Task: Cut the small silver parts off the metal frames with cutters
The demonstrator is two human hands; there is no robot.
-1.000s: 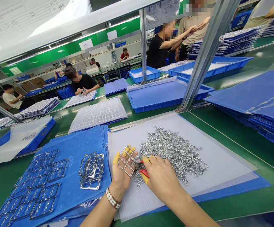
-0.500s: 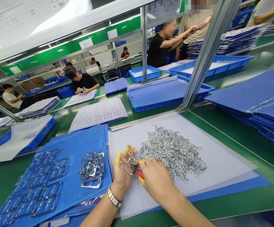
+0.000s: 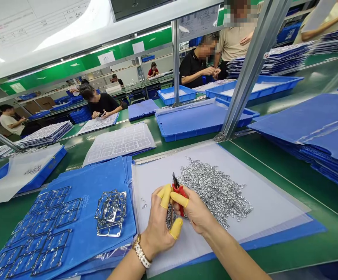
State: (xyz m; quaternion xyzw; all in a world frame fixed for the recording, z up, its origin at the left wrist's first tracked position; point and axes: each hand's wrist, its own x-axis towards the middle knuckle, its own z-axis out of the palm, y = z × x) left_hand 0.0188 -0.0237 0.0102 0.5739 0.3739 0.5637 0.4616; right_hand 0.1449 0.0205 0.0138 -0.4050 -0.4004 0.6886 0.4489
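Note:
My right hand (image 3: 196,212) is closed around red-handled cutting pliers (image 3: 181,191), whose dark jaws point up and away. Yellow covers sit on several of my fingertips. My left hand (image 3: 159,223) is closed on a small metal frame, turned edge-on and mostly hidden by the fingers. The two hands almost meet in front of a heap of small shiny twisted metal pieces (image 3: 215,190) on a translucent white sheet (image 3: 262,194). A few pieces (image 3: 143,203) lie apart, left of the heap. Left of my hands, a jumbled stack of metal frames (image 3: 110,212) rests on a blue sheet (image 3: 90,237).
More dark frames holding rows of pieces (image 3: 51,249) cover the blue sheet's left side. A metal post (image 3: 244,74) rises behind the heap. Blue trays (image 3: 192,134) stand beyond, and stacked blue sheets (image 3: 309,124) lie at right. Co-workers (image 3: 103,103) sit across the benches.
Both hands have turned: the frame, formerly facing me, is now edge-on, and the pliers' jaws have swung upward. A co-worker at the back has lowered outstretched arms.

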